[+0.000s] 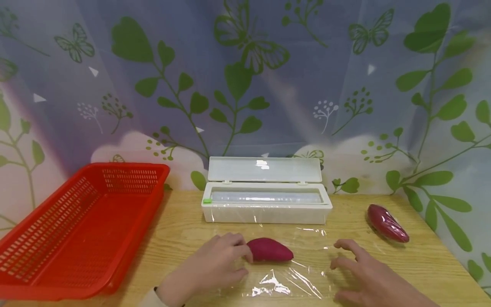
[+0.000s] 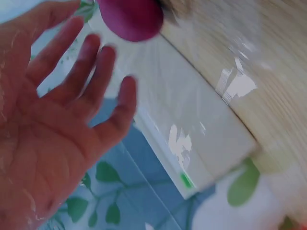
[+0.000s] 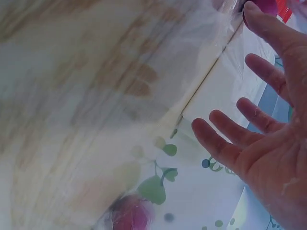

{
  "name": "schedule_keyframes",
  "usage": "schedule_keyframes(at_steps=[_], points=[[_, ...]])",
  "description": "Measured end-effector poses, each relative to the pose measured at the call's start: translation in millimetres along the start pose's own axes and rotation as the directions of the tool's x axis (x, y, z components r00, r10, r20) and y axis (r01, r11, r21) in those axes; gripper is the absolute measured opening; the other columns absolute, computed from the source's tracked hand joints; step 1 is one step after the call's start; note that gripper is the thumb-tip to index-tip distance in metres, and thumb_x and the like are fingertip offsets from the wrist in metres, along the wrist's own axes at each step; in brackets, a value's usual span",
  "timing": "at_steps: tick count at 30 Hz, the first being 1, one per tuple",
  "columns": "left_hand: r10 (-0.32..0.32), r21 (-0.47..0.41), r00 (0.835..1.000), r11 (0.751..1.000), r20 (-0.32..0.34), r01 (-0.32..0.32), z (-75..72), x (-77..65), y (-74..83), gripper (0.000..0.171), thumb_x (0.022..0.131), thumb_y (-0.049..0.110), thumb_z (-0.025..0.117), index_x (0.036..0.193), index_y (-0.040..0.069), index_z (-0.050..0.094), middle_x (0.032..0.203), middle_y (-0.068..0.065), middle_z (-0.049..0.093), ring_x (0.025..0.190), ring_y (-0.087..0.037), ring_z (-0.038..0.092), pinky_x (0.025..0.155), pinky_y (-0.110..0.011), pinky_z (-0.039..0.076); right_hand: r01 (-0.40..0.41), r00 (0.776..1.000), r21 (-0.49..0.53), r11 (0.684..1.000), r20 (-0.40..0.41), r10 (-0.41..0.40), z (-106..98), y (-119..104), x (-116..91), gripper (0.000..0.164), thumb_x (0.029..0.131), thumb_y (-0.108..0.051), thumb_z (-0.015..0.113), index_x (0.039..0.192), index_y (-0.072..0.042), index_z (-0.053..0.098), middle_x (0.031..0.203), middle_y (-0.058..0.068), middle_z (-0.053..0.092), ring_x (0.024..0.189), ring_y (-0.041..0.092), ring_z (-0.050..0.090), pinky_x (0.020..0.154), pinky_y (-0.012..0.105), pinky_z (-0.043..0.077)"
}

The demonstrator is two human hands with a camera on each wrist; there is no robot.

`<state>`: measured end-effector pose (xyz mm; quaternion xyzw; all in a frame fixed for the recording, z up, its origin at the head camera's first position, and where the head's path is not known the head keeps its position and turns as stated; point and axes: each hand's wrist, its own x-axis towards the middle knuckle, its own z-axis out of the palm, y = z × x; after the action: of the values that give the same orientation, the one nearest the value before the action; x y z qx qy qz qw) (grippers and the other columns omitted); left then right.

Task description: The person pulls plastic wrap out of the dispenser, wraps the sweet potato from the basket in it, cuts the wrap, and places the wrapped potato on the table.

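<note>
A purple sweet potato (image 1: 270, 250) lies on a sheet of clear cling film (image 1: 276, 283) spread over the table. My left hand (image 1: 215, 266) is at its left end, fingertips right beside the skin; the left wrist view shows those fingers (image 2: 88, 69) spread and loosely bent. To the right of the film, my right hand (image 1: 362, 273) hovers with its fingers apart and nothing in them. Behind the sweet potato stands a white cling film dispenser (image 1: 266, 214), its lid raised and a film roll (image 1: 264, 197) inside.
At the left sits a red plastic basket (image 1: 115, 238) with slotted walls. A second sweet potato (image 1: 388, 224), wrapped in shiny film, lies at the right of the wooden table (image 1: 176, 232). A leaf-patterned curtain (image 1: 291, 98) hangs right behind the table.
</note>
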<state>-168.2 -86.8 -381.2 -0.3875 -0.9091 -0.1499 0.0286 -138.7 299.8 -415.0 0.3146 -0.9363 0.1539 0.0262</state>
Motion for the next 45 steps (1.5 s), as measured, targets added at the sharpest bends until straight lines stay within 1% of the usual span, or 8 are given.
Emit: schedule_keyframes(at_steps=[6,12,16,21,30,35,40,45], points=[[-0.156,-0.102,0.958,0.977,0.242,0.185,-11.5,-39.8,-19.0,0.016,0.081,0.025,0.08,0.093,0.034,0.074,0.097,0.018,0.059,0.08,-0.002,0.052,0.078,-0.027,0.053,0.061,0.99,0.171,0.983,0.111,-0.081,3.6,2.8,2.5,0.018,0.091,-0.048,0.074,0.104,-0.037,0.067,0.112,-0.017,0.056,0.095,0.0,0.052,0.075,0.02,0.052],[-0.165,-0.197,0.93,0.951,0.327,0.238,-8.6,-54.2,-31.2,0.022,0.08,0.028,0.085,0.1,0.034,0.077,0.101,0.02,0.06,0.081,0.001,0.053,0.074,-0.021,0.053,0.044,0.971,0.215,0.976,0.221,-0.092,4.6,4.9,4.8,0.012,0.093,-0.043,0.072,0.1,-0.034,0.075,0.105,-0.019,0.059,0.095,-0.002,0.048,0.076,0.021,0.052],[-0.147,-0.179,0.94,0.961,0.308,0.209,-5.1,-57.0,-34.4,0.019,0.082,0.022,0.082,0.099,0.031,0.078,0.1,0.019,0.062,0.082,0.003,0.055,0.076,-0.022,0.055,0.056,0.97,0.204,0.977,0.22,-0.102,5.7,4.4,6.9,0.003,0.096,-0.034,0.071,0.095,-0.036,0.074,0.104,-0.019,0.059,0.095,-0.002,0.048,0.075,0.021,0.052],[-0.1,-0.167,0.961,0.975,0.258,0.146,-4.3,-54.7,-37.6,0.009,0.09,0.021,0.076,0.094,0.029,0.078,0.093,0.018,0.062,0.08,0.004,0.054,0.076,-0.02,0.055,0.053,0.981,0.195,0.979,0.175,-0.088,6.0,3.0,8.6,0.011,0.096,-0.028,0.072,0.09,-0.036,0.067,0.101,-0.02,0.059,0.093,-0.003,0.049,0.075,0.022,0.052],[-0.176,-0.326,0.956,0.912,0.234,0.248,-17.1,-58.1,-43.2,0.011,0.096,0.024,0.068,0.101,0.032,0.074,0.096,0.021,0.065,0.087,0.002,0.058,0.082,-0.023,0.056,-0.009,0.987,0.329,0.944,0.153,-0.044,-7.9,0.7,8.0,0.01,0.098,-0.023,0.068,0.097,-0.032,0.064,0.101,-0.019,0.06,0.088,-0.007,0.053,0.073,0.021,0.053],[-0.248,-0.32,0.945,0.896,0.212,0.307,-25.0,-53.5,-47.8,0.006,0.099,0.032,0.066,0.103,0.031,0.071,0.097,0.021,0.065,0.09,-0.001,0.059,0.084,-0.025,0.057,0.032,0.998,0.301,0.953,0.04,-0.046,-11.1,3.2,9.6,0.013,0.098,-0.019,0.068,0.097,-0.03,0.062,0.095,-0.02,0.06,0.086,-0.006,0.053,0.07,0.02,0.052],[-0.23,-0.289,0.968,0.924,0.1,0.25,-24.1,-45.7,-51.5,0.007,0.099,0.023,0.067,0.102,0.023,0.074,0.093,0.018,0.068,0.086,0.0,0.059,0.082,-0.026,0.058,0.121,0.983,0.217,0.968,-0.16,-0.087,-8.7,5.2,14.5,0.024,0.09,-0.007,0.075,0.094,-0.027,0.063,0.091,-0.02,0.063,0.083,-0.007,0.056,0.065,0.022,0.054],[-0.287,-0.263,0.958,0.924,0.002,0.277,-20.6,-36.8,-50.8,0.006,0.098,0.019,0.068,0.099,0.02,0.074,0.088,0.014,0.07,0.081,0.001,0.059,0.078,-0.025,0.057,0.071,0.981,0.239,0.968,-0.19,-0.025,-10.0,4.8,22.7,0.022,0.09,-0.003,0.074,0.091,-0.023,0.066,0.087,-0.015,0.068,0.082,-0.008,0.061,0.063,0.022,0.055]])
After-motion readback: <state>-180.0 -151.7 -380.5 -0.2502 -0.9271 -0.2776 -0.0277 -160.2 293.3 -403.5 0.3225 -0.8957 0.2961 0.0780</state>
